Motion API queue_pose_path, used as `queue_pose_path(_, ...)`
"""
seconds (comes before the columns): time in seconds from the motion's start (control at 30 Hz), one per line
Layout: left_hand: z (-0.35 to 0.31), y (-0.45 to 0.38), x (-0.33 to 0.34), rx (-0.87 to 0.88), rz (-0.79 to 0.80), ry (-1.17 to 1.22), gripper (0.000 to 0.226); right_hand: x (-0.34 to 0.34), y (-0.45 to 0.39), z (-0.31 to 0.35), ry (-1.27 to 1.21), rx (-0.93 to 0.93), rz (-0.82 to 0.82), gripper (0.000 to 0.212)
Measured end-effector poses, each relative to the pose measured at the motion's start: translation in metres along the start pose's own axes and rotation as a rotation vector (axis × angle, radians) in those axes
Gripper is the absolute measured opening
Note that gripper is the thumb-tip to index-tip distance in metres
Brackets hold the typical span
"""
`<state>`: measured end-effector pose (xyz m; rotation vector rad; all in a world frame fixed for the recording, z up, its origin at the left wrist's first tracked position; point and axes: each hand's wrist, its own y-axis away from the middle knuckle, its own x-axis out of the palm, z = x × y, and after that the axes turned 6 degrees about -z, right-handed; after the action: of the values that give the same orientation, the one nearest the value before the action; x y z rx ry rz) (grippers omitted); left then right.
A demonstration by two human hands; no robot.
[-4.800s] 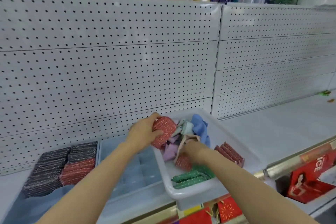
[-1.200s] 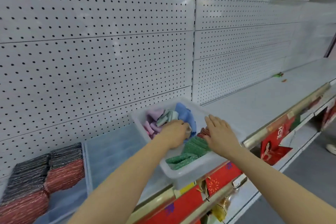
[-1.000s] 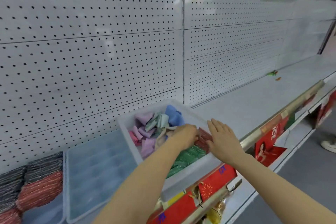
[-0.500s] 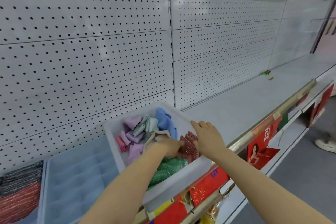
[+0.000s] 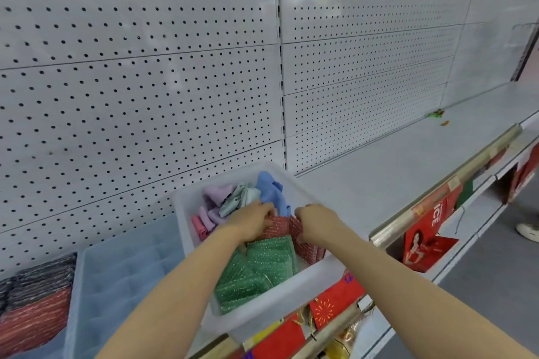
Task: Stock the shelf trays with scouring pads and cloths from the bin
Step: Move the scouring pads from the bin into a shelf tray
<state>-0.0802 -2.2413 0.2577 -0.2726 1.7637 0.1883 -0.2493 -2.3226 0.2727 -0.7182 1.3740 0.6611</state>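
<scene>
While both hands reach into the bin (image 5: 262,312), the left hand (image 5: 250,223) and right hand (image 5: 316,223) each pinch the red pads (image 5: 303,245) at its middle; green pads (image 5: 253,271) lie nearer its front, cloths (image 5: 233,201) at its back; left of the bin sits a tray (image 5: 116,280).

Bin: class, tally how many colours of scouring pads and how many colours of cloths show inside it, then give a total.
Scouring pad colours: 2, green pads and red pads
Cloth colours: 4, blue cloth, lilac cloth, pink cloth, pale green cloth
Total: 6
</scene>
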Motion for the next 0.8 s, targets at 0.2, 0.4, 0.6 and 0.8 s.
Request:
queue_pose_path(0.2, 0.023, 0.023, -0.023, -0.100, -0.202, 0.115, 0.019, 0.018, -0.022, 0.020, 0.325, -0.011, 0.185, 0.079)
queue_pose_path(0.4, 0.047, 0.056, -0.051, -0.161, -0.260, 0.168, 0.029, 0.020, -0.032, 0.027, 0.024, 0.061, 0.063, 0.040)
queue_pose_path(0.6, 0.097, 0.125, -0.102, -0.201, -0.332, 0.429, 0.038, -0.018, -0.018, 0.042, -0.476, 0.012, -0.230, 0.064)
queue_pose_path(0.8, 0.157, 0.219, -0.138, -0.286, -0.387, 0.338, 0.034, -0.040, -0.006, 0.131, -0.809, -0.233, -0.215, 0.072)
